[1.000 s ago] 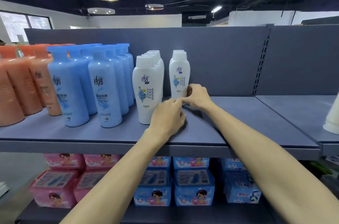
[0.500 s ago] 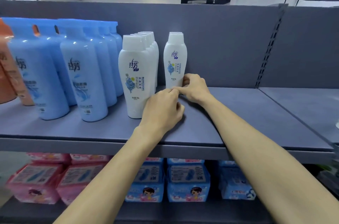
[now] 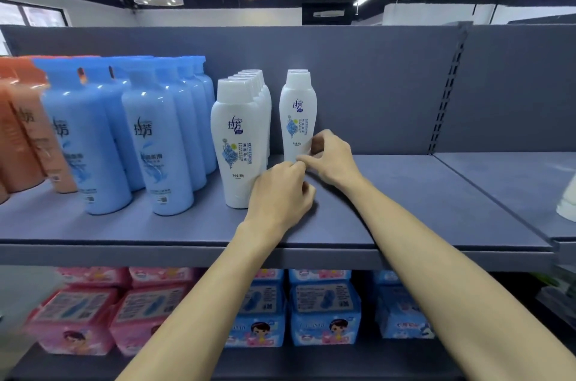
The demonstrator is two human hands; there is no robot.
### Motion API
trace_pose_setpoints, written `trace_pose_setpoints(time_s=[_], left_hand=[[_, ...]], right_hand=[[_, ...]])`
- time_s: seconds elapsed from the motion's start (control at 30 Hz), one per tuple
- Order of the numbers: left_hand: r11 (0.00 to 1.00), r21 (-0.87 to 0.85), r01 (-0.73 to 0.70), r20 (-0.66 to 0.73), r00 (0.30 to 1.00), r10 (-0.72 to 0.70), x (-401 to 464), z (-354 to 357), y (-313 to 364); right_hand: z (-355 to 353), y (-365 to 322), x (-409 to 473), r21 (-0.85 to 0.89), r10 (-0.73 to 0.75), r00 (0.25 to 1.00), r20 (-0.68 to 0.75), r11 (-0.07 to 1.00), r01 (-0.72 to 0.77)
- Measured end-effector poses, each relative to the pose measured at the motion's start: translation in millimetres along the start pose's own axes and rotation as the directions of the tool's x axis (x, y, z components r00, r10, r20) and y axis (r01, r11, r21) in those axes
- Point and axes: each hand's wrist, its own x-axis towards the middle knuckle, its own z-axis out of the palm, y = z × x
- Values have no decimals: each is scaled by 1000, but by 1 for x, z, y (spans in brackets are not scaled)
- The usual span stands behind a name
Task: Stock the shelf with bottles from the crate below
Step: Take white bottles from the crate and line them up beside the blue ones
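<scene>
A grey shelf point(image 3: 405, 193) runs across the view, with a matching back panel point(image 3: 374, 84) behind it. On its left stand orange bottles point(image 3: 18, 131), blurred at the frame edge, then rows of blue bottles point(image 3: 156, 143) standing upright. To their right is a single-file row of white bottles point(image 3: 238, 143), and just beside that, apart from it, a shorter row led by the front white bottle point(image 3: 297, 112), upright near the back panel. The shelf to the right of this bottle is bare board. Below the shelf sit pink packs point(image 3: 84, 318) on the left and blue packs point(image 3: 324, 309) in the middle. A pale object point(image 3: 568, 199) shows at the far right edge, too cut off to identify.

Both forearms reach up over the shelf's front lip. The right hand point(image 3: 332, 159) is at the base of the front white bottle, fingers curled, thumb and fingertips against its lower right side; it appears to be pinching the bottle's foot, though the contact is partly hidden. The left hand point(image 3: 280, 193) lies between the two white rows, knuckles up and fingers curled under, its fingertips meeting those of the right hand at the bottle's lower edge; whether it actually grips the bottle cannot be made out.
</scene>
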Motion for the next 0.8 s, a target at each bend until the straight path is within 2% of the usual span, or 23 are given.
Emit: trace_pose_setpoints(time_s=[0.1,0.17,0.23,0.43,0.57,0.67,0.8], left_hand=[[997,-39,-72,-84,994,68,-23,-18,4],[990,-95,-108,-202,976,87,-54,-29,4],[982,-130,-135,-231,968,103,-83,-41,5],[972,-155,-178,-159,975,153,-126,-52,-5],[972,-180,-151,-148,981,125,-152,-48,-18],[978,-162,-133,-111,987,116,-178,-37,-30],[987,-135,-91,2,996,92,-227,-6,-44]], right_hand=[[-16,-17,-31,25,-48,998,-40,998,49],[-30,-29,-68,-36,-140,987,-74,990,138],[-41,-37,-108,-84,-218,973,-71,974,212],[-41,-55,-189,-151,-335,942,-29,933,327],[-24,-54,-226,-174,-350,937,-12,923,343],[-3,-43,-253,-165,-318,948,19,934,317],[40,-4,-295,-176,-187,972,139,962,211]])
